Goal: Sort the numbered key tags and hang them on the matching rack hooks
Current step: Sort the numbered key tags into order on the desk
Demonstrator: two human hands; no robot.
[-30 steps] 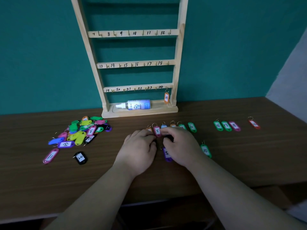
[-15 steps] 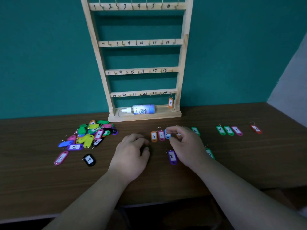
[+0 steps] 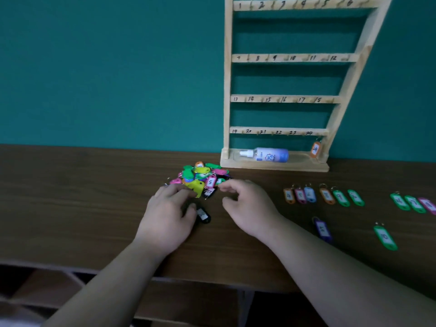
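A heap of coloured key tags (image 3: 201,177) lies on the brown table (image 3: 70,197), left of the wooden rack (image 3: 283,99) with numbered hooks. My left hand (image 3: 167,218) rests at the heap's near edge, fingers spread over the tags, with a black tag (image 3: 203,216) beside its thumb. My right hand (image 3: 247,206) hovers just right of the heap, fingers curled and apart, holding nothing. A sorted row of tags (image 3: 323,195) lies to the right. One orange tag (image 3: 315,149) hangs on hook 24.
A white spray bottle (image 3: 265,155) lies on the rack's base. Green and pink tags (image 3: 412,202) sit at the far right, a purple tag (image 3: 322,229) and a green tag (image 3: 385,237) nearer the table's front edge. Shelving shows below the table.
Both hands have left the sorted row and moved left to the heap. The view has swung left and closer, so the rack now stands at the right.
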